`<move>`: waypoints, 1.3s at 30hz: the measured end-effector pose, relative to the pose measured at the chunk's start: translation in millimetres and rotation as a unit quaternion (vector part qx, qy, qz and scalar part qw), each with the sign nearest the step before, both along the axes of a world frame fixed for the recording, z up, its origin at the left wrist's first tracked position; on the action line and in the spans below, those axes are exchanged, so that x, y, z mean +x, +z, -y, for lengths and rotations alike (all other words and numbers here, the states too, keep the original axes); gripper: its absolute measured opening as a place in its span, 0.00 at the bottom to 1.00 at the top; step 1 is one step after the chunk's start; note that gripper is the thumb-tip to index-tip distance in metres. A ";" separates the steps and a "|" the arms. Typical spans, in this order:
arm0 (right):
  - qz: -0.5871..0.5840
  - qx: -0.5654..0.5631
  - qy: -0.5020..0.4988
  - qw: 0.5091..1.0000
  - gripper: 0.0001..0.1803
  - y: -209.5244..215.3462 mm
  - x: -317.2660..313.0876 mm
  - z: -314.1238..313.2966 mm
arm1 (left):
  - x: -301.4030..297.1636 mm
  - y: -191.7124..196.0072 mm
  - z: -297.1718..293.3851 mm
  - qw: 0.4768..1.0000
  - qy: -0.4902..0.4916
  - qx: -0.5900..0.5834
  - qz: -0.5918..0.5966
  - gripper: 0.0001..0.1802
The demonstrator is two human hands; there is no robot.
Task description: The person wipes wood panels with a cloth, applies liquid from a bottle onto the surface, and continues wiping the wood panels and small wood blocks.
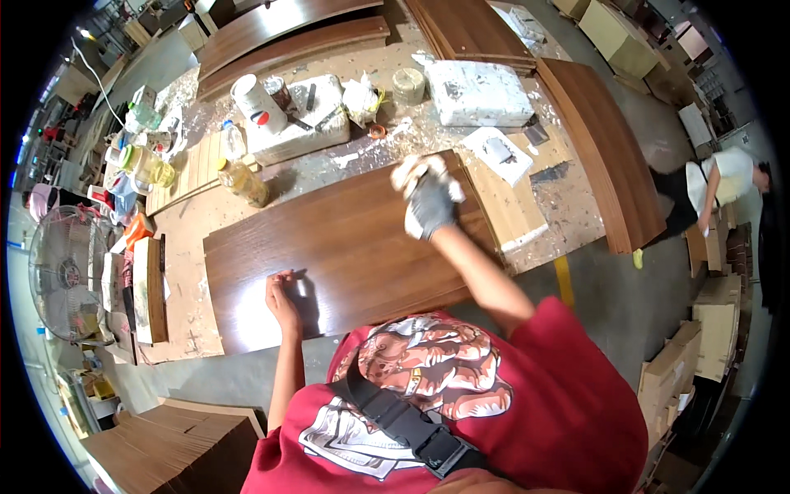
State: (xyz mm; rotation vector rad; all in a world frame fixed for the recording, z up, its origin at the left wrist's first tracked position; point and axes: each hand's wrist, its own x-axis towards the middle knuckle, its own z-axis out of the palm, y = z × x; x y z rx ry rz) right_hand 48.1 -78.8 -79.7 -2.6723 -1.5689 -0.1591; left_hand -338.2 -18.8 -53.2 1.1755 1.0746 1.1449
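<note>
The table [568, 202] is covered in dust, chips and white smears. A dark wood panel [346, 247] lies flat across its near middle, reaching the near edge. Beside the panel's right end lies a pale board [514, 210], with a white pad [498, 155] just beyond it. Toward the far edge sit a white block [477, 92], a tape roll [407, 85] and a white slab [300, 123] that carries small tools. A white jug [257, 103] stands at the slab's left end. Bottles [243, 181] stand near the panel's far left corner, beside a slatted light board [193, 169]. Long dark panels [280, 41] lie along the far edge, and another [605, 148] runs along the right edge.
</note>
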 end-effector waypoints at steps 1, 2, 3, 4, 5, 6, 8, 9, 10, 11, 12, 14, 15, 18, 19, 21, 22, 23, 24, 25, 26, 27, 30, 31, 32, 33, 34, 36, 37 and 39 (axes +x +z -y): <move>-0.025 0.019 0.035 0.999 0.21 3.7 -38.1 6.2 | 5.0 0.9 0.3 1.000 -0.001 0.008 -0.011 0.18; -0.057 0.055 0.082 0.993 0.22 8.6 -75.6 17.3 | 8.5 2.0 1.3 1.000 -0.010 0.023 -0.018 0.16; -0.114 0.109 0.156 0.975 0.22 13.0 -105.0 26.7 | 13.6 2.5 2.1 0.987 -0.022 0.114 -0.107 0.15; -0.129 0.120 0.193 0.965 0.23 18.2 -123.0 38.1 | 17.7 3.5 4.0 0.956 -0.032 0.211 -0.203 0.14; -0.163 0.087 0.245 0.952 0.23 22.5 -135.2 43.5 | 20.6 5.7 5.9 0.922 -0.052 0.272 -0.270 0.12; -0.201 0.075 0.305 0.928 0.25 27.2 -135.1 46.7 | 29.7 6.2 10.1 0.906 -0.084 0.306 -0.281 0.12; -0.265 0.108 0.313 0.906 0.26 35.5 -124.2 53.6 | 46.6 11.6 23.4 0.873 -0.173 0.295 -0.348 0.17; -0.354 0.147 0.277 0.881 0.26 39.3 -113.1 53.7 | 56.0 15.3 32.3 0.877 -0.197 0.256 -0.356 0.22; -0.379 0.116 0.266 0.879 0.26 43.0 -103.7 57.6 | 68.0 19.9 44.2 0.871 -0.224 0.261 -0.350 0.22; -0.391 0.140 0.277 0.866 0.27 46.2 -94.2 58.6 | 83.2 24.4 57.7 0.884 -0.222 0.220 -0.347 0.21; -0.422 0.136 0.261 0.857 0.27 48.2 -85.6 59.4 | 94.1 29.6 64.2 0.871 -0.232 0.243 -0.357 0.20; -0.403 0.210 0.267 0.850 0.27 49.9 -74.0 57.2 | 112.9 38.4 73.4 0.843 -0.251 0.265 -0.394 0.18; -0.354 0.273 0.280 0.849 0.27 50.0 -72.5 56.2 | 119.6 41.6 75.4 0.835 -0.247 0.278 -0.406 0.18; -0.180 0.154 0.346 0.908 0.33 50.4 -65.1 50.0 | 125.7 47.8 75.2 0.823 -0.231 0.281 -0.436 0.16; -0.146 0.038 0.377 0.914 0.35 51.6 -63.6 49.9 | 124.7 48.9 74.3 0.818 -0.228 0.278 -0.450 0.16; -0.125 0.012 0.424 0.897 0.38 55.4 -62.0 51.5 | 122.1 49.5 73.0 0.819 -0.219 0.273 -0.454 0.15; -0.100 0.028 0.452 0.886 0.40 58.1 -62.3 55.1 | 120.4 49.6 71.1 0.820 -0.216 0.274 -0.454 0.14; -0.135 -0.017 0.438 0.889 0.41 60.1 -63.4 55.2 | 119.1 49.5 68.9 0.830 -0.216 0.261 -0.443 0.14; -0.160 -0.022 0.434 0.886 0.42 61.9 -65.2 57.6 | 117.3 49.3 67.9 0.840 -0.220 0.249 -0.430 0.14; -0.184 0.020 0.442 0.878 0.44 62.7 -68.2 56.1 | 114.6 49.5 63.5 0.846 -0.224 0.228 -0.427 0.14; -0.178 -0.025 0.427 0.886 0.44 62.6 -69.5 53.5 | 112.2 49.6 60.5 0.859 -0.209 0.239 -0.401 0.13; -0.129 -0.075 0.411 0.899 0.44 61.4 -70.6 49.8 | 107.7 49.7 54.2 0.868 -0.215 0.239 -0.379 0.12; -0.089 -0.123 0.299 0.942 0.40 50.6 -58.8 19.7 | 80.9 48.2 14.9 0.893 -0.192 0.208 -0.350 0.12; -0.120 -0.108 0.242 0.957 0.38 46.9 -47.3 10.9 | 69.0 47.8 -5.1 0.901 -0.165 0.218 -0.338 0.12; -0.077 -0.142 0.181 0.970 0.36 42.4 -35.2 -0.9 | 57.6 46.5 -29.4 0.894 -0.102 0.234 -0.367 0.12; -0.049 -0.099 0.139 0.984 0.34 40.4 -19.0 -3.5 | 41.0 47.0 -62.3 0.911 -0.104 0.234 -0.323 0.13; -0.016 -0.067 0.095 0.993 0.33 38.6 -5.1 -7.4 | 26.7 46.3 -85.3 0.911 -0.032 0.192 -0.363 0.16; -0.042 -0.030 -0.028 0.998 0.29 33.2 6.9 -15.0 | 2.3 45.6 -143.5 0.897 0.027 0.270 -0.349 0.26; -0.024 -0.076 -0.018 0.997 0.30 28.8 1.1 -19.3 | -6.0 44.3 -168.5 0.893 0.036 0.262 -0.364 0.32; -0.020 -0.069 0.002 0.997 0.29 19.6 -35.5 -35.3 | -8.7 43.5 -214.2 0.901 0.031 0.234 -0.363 0.49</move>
